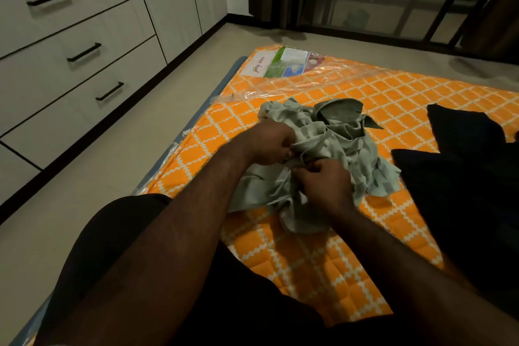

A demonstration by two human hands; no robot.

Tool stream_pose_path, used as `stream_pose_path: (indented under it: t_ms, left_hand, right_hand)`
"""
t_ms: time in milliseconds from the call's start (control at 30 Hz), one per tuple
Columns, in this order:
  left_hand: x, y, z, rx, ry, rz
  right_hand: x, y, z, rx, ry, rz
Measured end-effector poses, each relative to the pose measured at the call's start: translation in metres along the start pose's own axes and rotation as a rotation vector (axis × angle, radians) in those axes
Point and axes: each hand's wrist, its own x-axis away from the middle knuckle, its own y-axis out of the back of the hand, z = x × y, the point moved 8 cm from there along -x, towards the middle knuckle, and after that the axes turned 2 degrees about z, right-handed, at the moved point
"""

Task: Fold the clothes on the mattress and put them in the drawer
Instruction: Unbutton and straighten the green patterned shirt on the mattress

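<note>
A crumpled grey-green shirt point(341, 132) lay in a heap near the middle of the orange patterned mattress point(398, 90), its collar turned up at the far side. The left hand point(268, 146) gripped the cloth at the heap's near left edge, its fingers point(289, 149) curled into a fold beside a white button. The right hand point(324, 181) lay just beside it and nearer the person, fingers point(307, 168) bunched and pinching the fabric, with the shirt's lower part spread beneath the palm. A dark garment point(463, 177) lay on the mattress to the right, just beside the shirt's hem. The closed drawers point(84, 64) stood across the floor to the left.
</note>
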Motion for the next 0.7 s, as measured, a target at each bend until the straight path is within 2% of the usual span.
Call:
stream_pose_path:
  t_ms: [167,267,300,367,467,533,700]
  left_hand:
    - [0.004,0.011,-0.019,0.252,-0.086,-0.101]
    - [0.012,0.026,-0.040,0.743,-0.189,-0.155]
    - [0.013,0.029,-0.043,0.811,-0.199,-0.187]
    - [0.012,0.028,-0.040,0.631,-0.131,-0.266]
    - [0.007,0.005,-0.029,0.241,0.018,-0.236]
    - [0.007,-0.004,-0.028,0.231,0.055,-0.230]
    - [0.004,0.005,-0.037,0.463,0.020,-0.287]
  right_hand:
    - [-0.019,0.029,-0.001,0.071,0.023,-0.155]
    - [-0.037,0.060,0.004,0.180,0.116,-0.283]
    - [-0.042,0.070,0.005,0.207,0.142,-0.302]
    - [-0.047,0.081,0.005,0.282,0.175,-0.261]
    - [-0.044,0.068,0.008,0.446,0.173,-0.059]
    - [-0.038,0.059,0.016,0.464,0.188,-0.009]
    - [-0.021,0.055,0.029,0.315,0.217,-0.063]
